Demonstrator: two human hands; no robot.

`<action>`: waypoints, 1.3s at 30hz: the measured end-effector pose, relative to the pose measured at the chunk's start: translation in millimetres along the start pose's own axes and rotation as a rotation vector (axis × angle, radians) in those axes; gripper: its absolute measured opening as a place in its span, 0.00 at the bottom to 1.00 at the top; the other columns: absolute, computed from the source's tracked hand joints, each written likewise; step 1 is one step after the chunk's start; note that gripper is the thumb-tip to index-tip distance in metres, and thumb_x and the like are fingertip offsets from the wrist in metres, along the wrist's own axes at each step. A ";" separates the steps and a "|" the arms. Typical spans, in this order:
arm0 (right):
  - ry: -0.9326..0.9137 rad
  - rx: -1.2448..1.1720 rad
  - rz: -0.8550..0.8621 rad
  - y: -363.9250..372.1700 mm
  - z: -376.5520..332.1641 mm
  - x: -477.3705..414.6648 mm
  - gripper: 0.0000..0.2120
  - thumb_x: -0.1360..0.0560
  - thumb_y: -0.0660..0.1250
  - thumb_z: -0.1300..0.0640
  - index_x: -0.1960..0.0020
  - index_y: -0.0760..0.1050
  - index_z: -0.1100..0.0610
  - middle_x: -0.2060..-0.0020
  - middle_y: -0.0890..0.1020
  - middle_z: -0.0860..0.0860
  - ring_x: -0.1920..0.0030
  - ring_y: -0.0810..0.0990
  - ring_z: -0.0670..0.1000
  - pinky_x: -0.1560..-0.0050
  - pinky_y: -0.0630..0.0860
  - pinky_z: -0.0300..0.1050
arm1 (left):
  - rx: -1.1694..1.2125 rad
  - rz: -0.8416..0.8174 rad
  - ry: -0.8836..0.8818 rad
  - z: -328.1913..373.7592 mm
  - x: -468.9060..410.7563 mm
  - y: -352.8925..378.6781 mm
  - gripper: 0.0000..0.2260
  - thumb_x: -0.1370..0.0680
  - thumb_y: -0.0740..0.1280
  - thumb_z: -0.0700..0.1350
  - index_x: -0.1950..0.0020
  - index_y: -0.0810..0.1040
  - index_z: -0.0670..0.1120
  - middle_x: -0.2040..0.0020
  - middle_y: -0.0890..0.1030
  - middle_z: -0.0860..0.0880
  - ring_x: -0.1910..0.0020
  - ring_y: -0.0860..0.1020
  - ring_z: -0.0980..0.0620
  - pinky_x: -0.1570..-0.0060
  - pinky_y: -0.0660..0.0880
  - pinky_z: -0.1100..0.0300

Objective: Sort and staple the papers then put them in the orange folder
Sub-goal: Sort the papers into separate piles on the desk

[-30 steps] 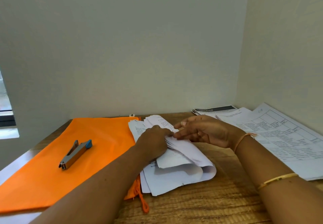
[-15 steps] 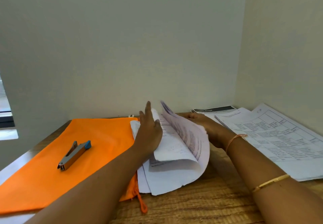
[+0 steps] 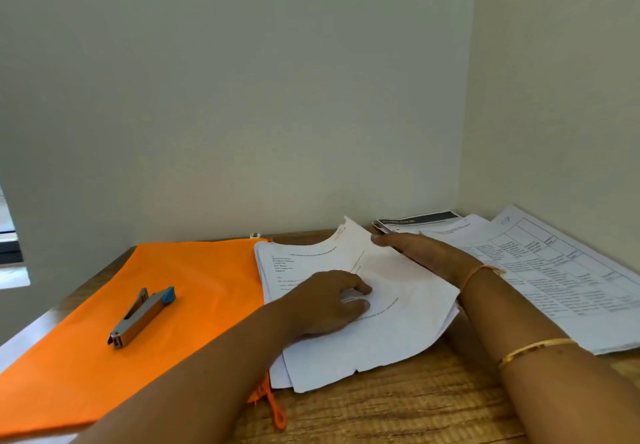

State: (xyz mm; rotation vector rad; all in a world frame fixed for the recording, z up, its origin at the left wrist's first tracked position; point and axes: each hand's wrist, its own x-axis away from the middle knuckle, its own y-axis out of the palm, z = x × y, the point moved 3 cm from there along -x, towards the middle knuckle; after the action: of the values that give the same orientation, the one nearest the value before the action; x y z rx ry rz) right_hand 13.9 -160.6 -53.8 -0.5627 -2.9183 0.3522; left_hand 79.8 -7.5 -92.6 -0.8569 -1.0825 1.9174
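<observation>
White papers [image 3: 408, 308] that were flipped up now lie flat by the orange folder [image 3: 194, 280]; right hand [image 3: 427, 256] presses them flat-fingered, left hand [image 3: 329, 301] bent on top, grip unclear, so I think sorting goes on

both forearms reach in from the near edge. left hand [image 3: 325, 301], knuckles up, curls its fingers and thumb toward the right, pinching the papers [image 3: 398, 336]. right hand [image 3: 427, 253], farther and to the right, lies flat, palm down, fingers straight and pointing left.
</observation>
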 end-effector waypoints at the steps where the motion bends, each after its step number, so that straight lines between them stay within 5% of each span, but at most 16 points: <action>1: 0.046 0.128 0.049 -3.3 1.8 -0.6 0.11 0.23 0.65 0.54 0.43 0.76 0.58 0.56 0.81 0.54 0.59 0.79 0.51 0.58 0.76 0.40 | -0.009 -0.002 -0.001 -2.0 -0.9 -0.2 0.15 0.21 0.63 0.51 0.35 0.74 0.54 0.33 0.72 0.55 0.34 0.69 0.57 0.35 0.63 0.64; 4: 0.153 0.519 0.130 -9.1 2.7 -4.6 0.23 0.26 0.68 0.57 0.33 0.68 0.62 0.51 0.77 0.56 0.61 0.75 0.50 0.65 0.69 0.39 | 0.026 0.013 0.021 -6.7 -2.4 -3.4 0.15 0.20 0.61 0.48 0.33 0.74 0.54 0.32 0.72 0.54 0.32 0.68 0.55 0.33 0.60 0.64; 7: 0.071 0.741 0.110 -6.8 -4.1 -4.4 0.23 0.23 0.65 0.57 0.31 0.67 0.63 0.37 0.73 0.56 0.43 0.75 0.55 0.56 0.70 0.39 | -0.236 0.118 -0.033 -16.5 -4.3 -5.5 0.17 0.19 0.58 0.50 0.29 0.68 0.58 0.28 0.67 0.53 0.28 0.62 0.51 0.28 0.55 0.53; 11: -0.101 0.430 0.194 -19.0 -7.9 -3.8 0.17 0.23 0.64 0.61 0.35 0.73 0.60 0.38 0.77 0.56 0.41 0.75 0.56 0.47 0.68 0.40 | -0.217 0.513 -0.283 -29.7 3.2 -30.8 0.31 0.28 0.54 0.51 0.24 0.55 0.52 0.25 0.58 0.47 0.26 0.52 0.47 0.27 0.48 0.48; 14: -0.159 0.150 0.247 -28.9 -3.4 -4.0 0.17 0.23 0.65 0.62 0.35 0.72 0.60 0.37 0.76 0.57 0.38 0.75 0.59 0.34 0.68 0.50 | 0.324 0.761 -0.324 -31.2 11.6 -49.9 0.33 0.25 0.61 0.47 0.23 0.49 0.46 0.29 0.62 0.44 0.30 0.61 0.45 0.30 0.59 0.50; 16: -0.184 -0.008 0.242 -28.6 -0.7 -1.6 0.16 0.23 0.65 0.63 0.36 0.74 0.59 0.38 0.77 0.57 0.40 0.76 0.60 0.34 0.69 0.56 | 0.841 0.697 -0.359 -33.2 11.3 -49.0 0.32 0.23 0.66 0.41 0.24 0.52 0.46 0.37 0.71 0.47 0.40 0.72 0.48 0.40 0.72 0.51; 18: -0.206 -0.096 0.242 -24.1 -1.7 1.4 0.13 0.24 0.65 0.64 0.40 0.75 0.59 0.41 0.79 0.57 0.43 0.78 0.60 0.37 0.72 0.55 | 1.024 0.624 -0.368 -37.0 7.7 -47.6 0.18 0.22 0.65 0.38 0.33 0.67 0.44 0.44 0.78 0.45 0.49 0.79 0.48 0.52 0.77 0.54; 20: -0.227 -0.109 0.268 -18.4 -4.9 3.3 0.09 0.23 0.64 0.64 0.43 0.75 0.58 0.46 0.80 0.55 0.47 0.78 0.57 0.43 0.74 0.49 | 0.892 0.685 -0.317 -34.4 7.5 -51.5 0.08 0.21 0.63 0.39 0.42 0.73 0.46 0.50 0.80 0.49 0.54 0.79 0.53 0.59 0.76 0.61; 23: -0.255 0.042 0.371 -11.6 -11.7 5.1 0.05 0.22 0.62 0.59 0.46 0.72 0.57 0.51 0.78 0.53 0.53 0.76 0.52 0.52 0.72 0.44 | 0.701 0.857 -0.190 -23.3 12.3 -58.6 0.04 0.19 0.60 0.40 0.46 0.69 0.47 0.56 0.74 0.56 0.59 0.74 0.62 0.67 0.70 0.73; 29: -0.414 0.013 0.546 -10.6 -24.9 10.8 0.04 0.23 0.60 0.62 0.49 0.72 0.61 0.54 0.78 0.58 0.57 0.76 0.54 0.57 0.73 0.45 | 0.574 1.053 0.018 -7.2 20.2 -70.5 0.04 0.18 0.56 0.42 0.45 0.68 0.47 0.54 0.76 0.58 0.58 0.77 0.64 0.64 0.74 0.72; 32: -0.445 -0.081 0.541 -8.0 -25.6 11.0 0.05 0.22 0.59 0.62 0.48 0.70 0.57 0.52 0.77 0.54 0.53 0.76 0.55 0.55 0.74 0.46 | 0.626 1.039 0.102 0.3 21.4 -71.5 0.05 0.18 0.55 0.43 0.43 0.66 0.47 0.52 0.76 0.57 0.57 0.78 0.68 0.63 0.76 0.71; 39: -0.464 -0.171 0.504 -0.1 -21.3 12.1 0.06 0.20 0.60 0.58 0.44 0.67 0.54 0.52 0.75 0.50 0.52 0.75 0.52 0.61 0.71 0.42 | 0.827 0.832 0.030 -2.8 16.6 -63.4 0.08 0.21 0.62 0.47 0.42 0.69 0.49 0.51 0.79 0.53 0.57 0.79 0.61 0.65 0.75 0.71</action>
State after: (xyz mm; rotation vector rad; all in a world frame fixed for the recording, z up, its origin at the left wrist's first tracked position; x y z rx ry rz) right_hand 6.7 -151.7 -32.1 -1.4254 -3.2197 0.3230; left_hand 92.1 30.1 -40.4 -0.8812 0.2199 2.6734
